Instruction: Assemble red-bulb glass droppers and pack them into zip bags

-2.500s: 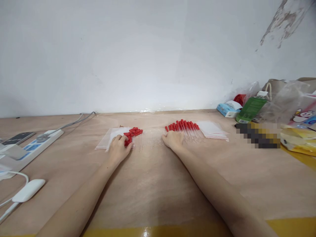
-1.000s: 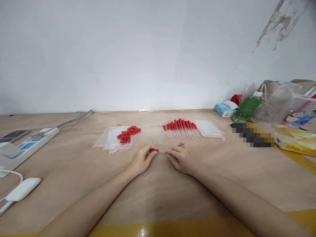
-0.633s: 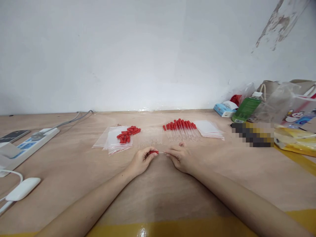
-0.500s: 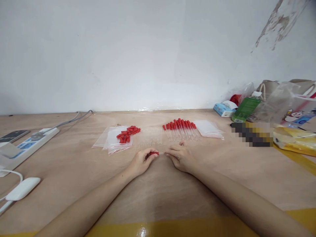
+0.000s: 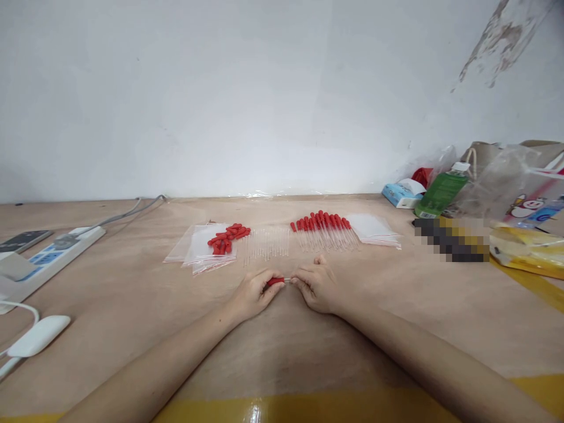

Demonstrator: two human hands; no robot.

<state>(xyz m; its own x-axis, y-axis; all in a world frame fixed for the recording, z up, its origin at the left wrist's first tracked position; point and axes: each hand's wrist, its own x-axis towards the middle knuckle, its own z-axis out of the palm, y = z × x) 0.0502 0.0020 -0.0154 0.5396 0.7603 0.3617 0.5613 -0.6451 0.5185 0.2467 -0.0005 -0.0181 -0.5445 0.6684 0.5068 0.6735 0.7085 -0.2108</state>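
Observation:
Between thumb and fingers, my left hand [image 5: 254, 292] pinches a red rubber dropper bulb [image 5: 275, 282]. A thin glass dropper tube [image 5: 288, 280] lies in line with the bulb, and my right hand [image 5: 318, 285] is closed on its other end. Tube and bulb meet, though how deep the tube sits inside is hidden. Beyond my hands lies a row of bare glass tubes [image 5: 268, 243]. Loose red bulbs [image 5: 228, 239] are heaped on clear zip bags [image 5: 202, 258] to the left. Droppers with red bulbs fitted [image 5: 324, 229] lie side by side on the right.
More zip bags [image 5: 374, 229] lie right of the fitted droppers. A tissue pack [image 5: 400, 195], a green bottle [image 5: 442, 192] and plastic bags [image 5: 497, 182] crowd the far right. On the left are a power strip [image 5: 48, 264], a phone [image 5: 25, 241] and a white adapter [image 5: 40, 336].
My hands have come slightly closer together and nearer to me. The fingers of my right hand have curled in more around the glass tube, and less of it shows.

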